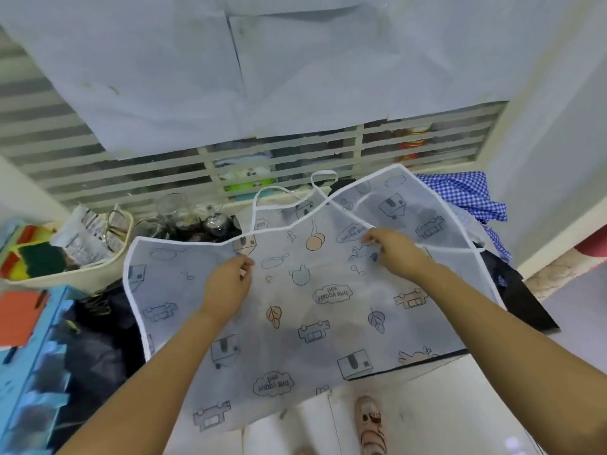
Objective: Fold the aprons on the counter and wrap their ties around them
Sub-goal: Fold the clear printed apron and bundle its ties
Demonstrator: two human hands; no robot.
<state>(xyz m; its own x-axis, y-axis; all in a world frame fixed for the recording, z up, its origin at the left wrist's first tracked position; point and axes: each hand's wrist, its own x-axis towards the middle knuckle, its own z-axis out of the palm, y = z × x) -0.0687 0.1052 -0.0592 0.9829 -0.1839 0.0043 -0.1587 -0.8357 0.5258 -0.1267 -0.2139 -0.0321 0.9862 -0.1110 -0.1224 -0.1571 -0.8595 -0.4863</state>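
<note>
A thin, see-through white apron printed with cartoon pans, leaves and toasters lies spread over the counter, its near edge hanging past the counter front. White ties loop at its far edge. My left hand pinches the fabric near the upper left part of the apron. My right hand pinches the fabric or a white tie near the upper right. A blue checked apron lies bunched at the far right of the counter.
A cream basket with sponges and packets stands at the left. Glass jars sit behind the apron. A blue box and dark cloth are at the lower left. A slatted window backs the counter. My sandalled foot shows on the tiled floor.
</note>
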